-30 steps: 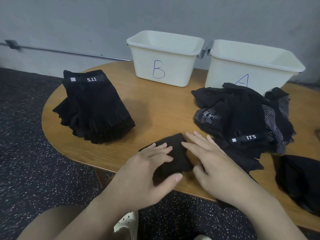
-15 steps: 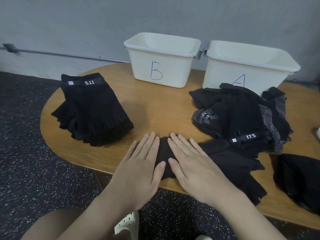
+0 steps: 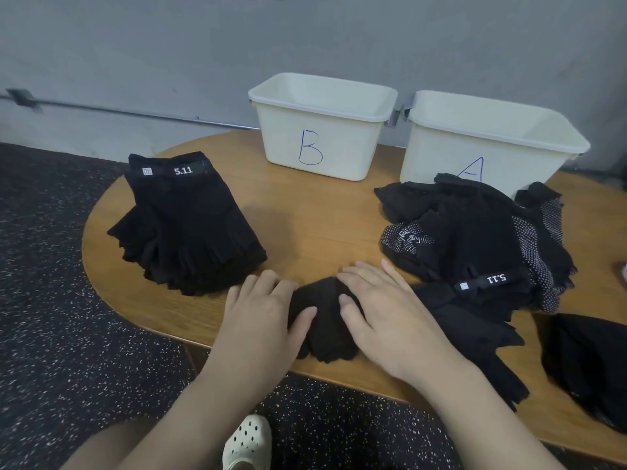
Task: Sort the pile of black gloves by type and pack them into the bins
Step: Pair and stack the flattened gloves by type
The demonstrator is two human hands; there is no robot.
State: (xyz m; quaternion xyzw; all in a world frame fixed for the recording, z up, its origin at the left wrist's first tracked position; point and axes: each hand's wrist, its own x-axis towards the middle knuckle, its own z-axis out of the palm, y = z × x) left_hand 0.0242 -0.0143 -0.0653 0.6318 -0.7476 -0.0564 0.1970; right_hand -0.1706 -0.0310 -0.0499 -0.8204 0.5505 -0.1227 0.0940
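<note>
Near the front edge of the wooden table [image 3: 305, 212], 1 black glove [image 3: 322, 320] lying bunched, pressed between 2 hands. Left hand [image 3: 261, 313] flat on the glove's left side, fingers straight and close together, thumb laid across the fabric, gripping nothing. Right hand [image 3: 383, 310] flat on the glove's right side, fingers spread a little and pointing toward the table's far left, thumb on the fabric, likewise gripping nothing. Glove's lower end reaching almost to the table's near edge, its upper end peaking between the 2 sets of fingertips. To the left, well apart from the hands, a neat stack of gloves [image 3: 186, 228] with a "5.11" strap on top, cuffs toward the wall. To the right, a loose pile of gloves [image 3: 475, 239], mixed: plain black ones, dotted ones, 1 with a "5.11" strap turned upside down; nearest part of the pile just beside the right hand. More black fabric [image 3: 590, 364] at the table's right edge, type not clear. At the back, 2 cream bins side by side: bin B [image 3: 322, 123] in the middle, bin A [image 3: 492, 144] to its right, partly hidden by the loose pile; no gloves visible inside as far as the interiors show. Below the table, speckled dark floor [image 3: 68, 351] and a white perforated shoe [image 3: 247, 442].
</note>
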